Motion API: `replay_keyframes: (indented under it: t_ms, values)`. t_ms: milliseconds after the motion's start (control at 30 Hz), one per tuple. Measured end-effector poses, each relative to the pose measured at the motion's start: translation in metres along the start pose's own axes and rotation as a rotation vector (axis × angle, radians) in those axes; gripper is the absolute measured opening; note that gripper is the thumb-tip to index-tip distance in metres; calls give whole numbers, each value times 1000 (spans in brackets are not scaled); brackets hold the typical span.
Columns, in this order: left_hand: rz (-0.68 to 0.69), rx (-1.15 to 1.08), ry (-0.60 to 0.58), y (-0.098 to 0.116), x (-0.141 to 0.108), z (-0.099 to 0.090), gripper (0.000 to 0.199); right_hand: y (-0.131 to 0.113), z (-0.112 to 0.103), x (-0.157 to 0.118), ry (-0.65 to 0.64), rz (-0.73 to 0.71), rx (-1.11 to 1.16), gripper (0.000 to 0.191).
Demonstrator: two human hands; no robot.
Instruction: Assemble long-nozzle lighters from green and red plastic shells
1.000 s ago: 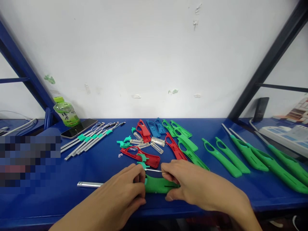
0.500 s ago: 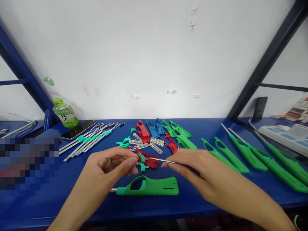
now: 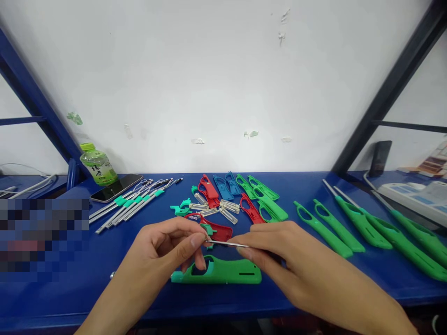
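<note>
My right hand (image 3: 279,251) pinches a thin metal tool (image 3: 228,243) that points left. Its tip meets the fingertips of my left hand (image 3: 174,246), which are pinched on something too small to make out. Below both hands a green lighter body (image 3: 233,271) with a teal front part lies on the blue table, partly behind my left fingers. Just beyond the fingertips are teal trigger pieces (image 3: 208,229) and a red handle shell (image 3: 221,228). Clear fuel tubes (image 3: 228,215) lie behind them.
Metal rods (image 3: 134,203) with teal pieces and wires lie left, beside a phone (image 3: 117,187) and a green bottle (image 3: 99,166). Blue shells (image 3: 223,186) and green shells (image 3: 267,202) lie at the back. Several green lighters (image 3: 363,225) lie right. A wall stands behind the table.
The metal tool has moved left and slightly down, so its tip now meets my left fingertips. My left hand has shifted a little right and down.
</note>
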State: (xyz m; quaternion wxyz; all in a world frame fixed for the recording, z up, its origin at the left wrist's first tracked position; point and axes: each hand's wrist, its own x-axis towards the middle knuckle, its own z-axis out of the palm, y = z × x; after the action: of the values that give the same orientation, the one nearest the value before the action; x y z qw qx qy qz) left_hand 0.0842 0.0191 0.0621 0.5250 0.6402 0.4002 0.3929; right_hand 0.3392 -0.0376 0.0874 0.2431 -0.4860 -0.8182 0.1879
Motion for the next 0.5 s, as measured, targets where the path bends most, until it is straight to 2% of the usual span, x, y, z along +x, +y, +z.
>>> replay_keyframes:
  t_ms: [100, 267, 400, 500]
  values:
    - [-7, -16, 32, -1, -1, 0, 42, 0, 1, 0, 26, -16, -11, 30]
    - [21, 60, -1, 0, 2, -2, 41, -1, 2, 3, 30, -29, -4, 31]
    - [92, 172, 71, 5, 2, 2, 40, 0, 2, 4, 51, -32, 39, 29]
    - [147, 253, 112, 7, 0, 5, 37, 1, 2, 3, 72, 7, 58, 20]
